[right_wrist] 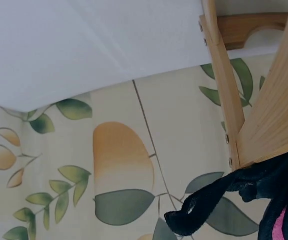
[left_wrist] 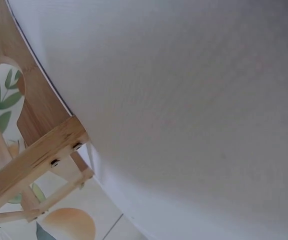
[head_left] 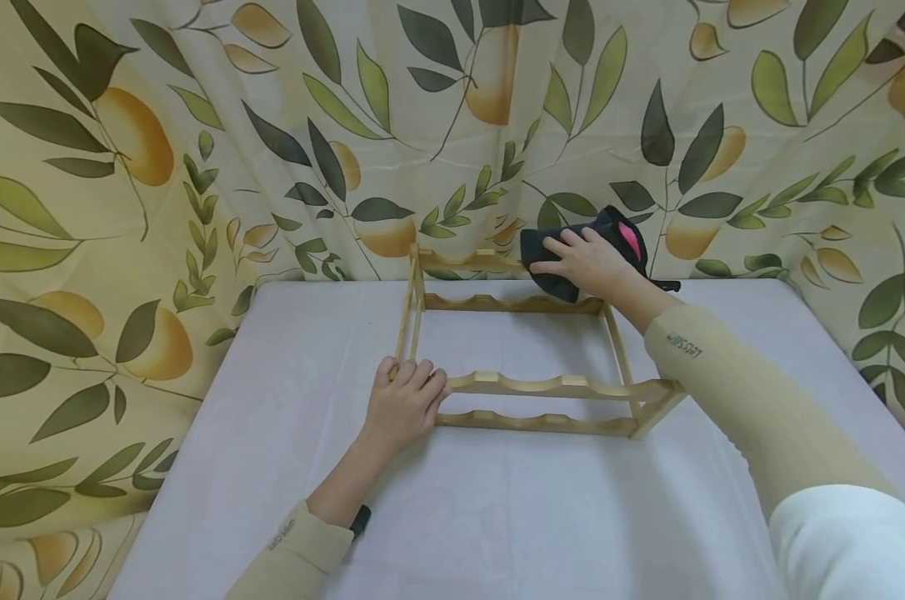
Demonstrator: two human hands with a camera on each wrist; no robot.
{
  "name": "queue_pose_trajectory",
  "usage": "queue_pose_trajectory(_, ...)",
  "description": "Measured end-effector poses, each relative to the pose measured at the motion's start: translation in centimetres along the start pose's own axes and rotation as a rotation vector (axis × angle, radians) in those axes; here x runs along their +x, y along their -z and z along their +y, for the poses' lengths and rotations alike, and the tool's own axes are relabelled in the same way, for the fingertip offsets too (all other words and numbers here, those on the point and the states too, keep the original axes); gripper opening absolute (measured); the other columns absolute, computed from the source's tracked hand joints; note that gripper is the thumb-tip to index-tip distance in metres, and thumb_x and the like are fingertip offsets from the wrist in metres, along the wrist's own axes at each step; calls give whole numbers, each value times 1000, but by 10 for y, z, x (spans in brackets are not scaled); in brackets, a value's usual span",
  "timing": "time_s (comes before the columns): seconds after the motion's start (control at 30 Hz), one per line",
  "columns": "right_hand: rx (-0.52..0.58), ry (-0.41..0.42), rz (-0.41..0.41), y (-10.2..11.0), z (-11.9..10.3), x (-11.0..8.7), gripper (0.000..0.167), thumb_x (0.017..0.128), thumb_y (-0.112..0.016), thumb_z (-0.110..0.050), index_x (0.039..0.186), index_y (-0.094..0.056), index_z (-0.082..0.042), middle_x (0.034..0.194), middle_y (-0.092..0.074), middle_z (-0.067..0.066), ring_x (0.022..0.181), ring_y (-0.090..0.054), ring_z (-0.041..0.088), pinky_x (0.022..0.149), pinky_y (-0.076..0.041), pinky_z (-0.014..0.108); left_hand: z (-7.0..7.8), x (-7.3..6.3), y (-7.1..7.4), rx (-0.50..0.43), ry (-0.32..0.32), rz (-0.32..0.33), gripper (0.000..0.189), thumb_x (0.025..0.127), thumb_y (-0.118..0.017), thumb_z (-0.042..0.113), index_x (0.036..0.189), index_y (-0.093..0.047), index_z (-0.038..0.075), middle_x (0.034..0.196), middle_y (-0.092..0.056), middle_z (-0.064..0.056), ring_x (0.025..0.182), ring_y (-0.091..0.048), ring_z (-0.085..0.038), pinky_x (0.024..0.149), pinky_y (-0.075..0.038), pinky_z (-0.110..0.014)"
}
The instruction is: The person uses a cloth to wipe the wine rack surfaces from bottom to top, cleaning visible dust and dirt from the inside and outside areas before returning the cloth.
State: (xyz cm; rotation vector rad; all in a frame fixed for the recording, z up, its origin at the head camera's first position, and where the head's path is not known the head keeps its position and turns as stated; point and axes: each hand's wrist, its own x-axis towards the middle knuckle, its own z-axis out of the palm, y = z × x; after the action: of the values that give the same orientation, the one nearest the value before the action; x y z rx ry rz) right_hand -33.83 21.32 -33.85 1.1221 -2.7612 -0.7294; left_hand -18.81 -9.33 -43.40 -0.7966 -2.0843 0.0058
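A light wooden rack with scalloped bars (head_left: 565, 386), which looks like a wine rack, stands on the white-covered table. My left hand (head_left: 403, 406) grips its front left corner, fingers curled over the upper bar. At the rack's back right, my right hand (head_left: 591, 262) holds a bundled dark navy cloth (head_left: 559, 288) with a bright pink patch, on or just above the rear upper bar. In the right wrist view the cloth (right_wrist: 256, 182) looks plush and has a hanging loop (right_wrist: 196, 212). Screw heads show on the rack's end (left_wrist: 66, 135) in the left wrist view.
The white tablecloth (head_left: 497, 517) spreads around the rack. Behind the table and along its left side hangs a curtain (head_left: 467, 167) printed with leaves and orange fruit. The table's back edge lies close behind the rack.
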Motion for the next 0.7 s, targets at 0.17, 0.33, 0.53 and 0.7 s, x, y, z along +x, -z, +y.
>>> queue_pose_trajectory(0.17, -1, 3, -2, 0, -1, 3, 62, 75, -70, 2, 127, -50, -25, 129, -42, 20, 114, -40, 40, 89, -38, 54, 0, 0, 2, 10, 4, 7, 34, 99, -29, 33, 81, -53, 15, 76, -43, 1, 70, -39, -16, 75, -30, -36)
queue_pose_trajectory(0.33, 5, 10, 9, 3, -3, 4, 55, 76, -68, 3, 123, -53, -21, 129, -44, 20, 114, -42, 40, 86, -39, 56, 0, 0, 2, 2, 10, 11, 35, 99, -29, 33, 81, -53, 15, 76, -43, 1, 69, -38, -16, 75, -29, -36)
queue_pose_trajectory(0.53, 72, -3, -1, 8, -3, -3, 51, 77, -67, 5, 122, -57, -17, 129, -44, 22, 116, -39, 43, 87, -37, 60, 1, 0, 2, -6, -1, -2, 34, 99, -30, 33, 82, -54, 16, 76, -43, 2, 70, -38, -16, 76, -28, -37)
queue_pose_trajectory(0.7, 65, 2, 15, 12, -1, -7, 52, 74, -70, 5, 120, -57, -16, 128, -44, 22, 117, -38, 44, 86, -38, 60, 0, 0, 1, -16, 6, -18, 34, 99, -30, 33, 83, -54, 16, 76, -43, 2, 71, -38, -16, 77, -28, -38)
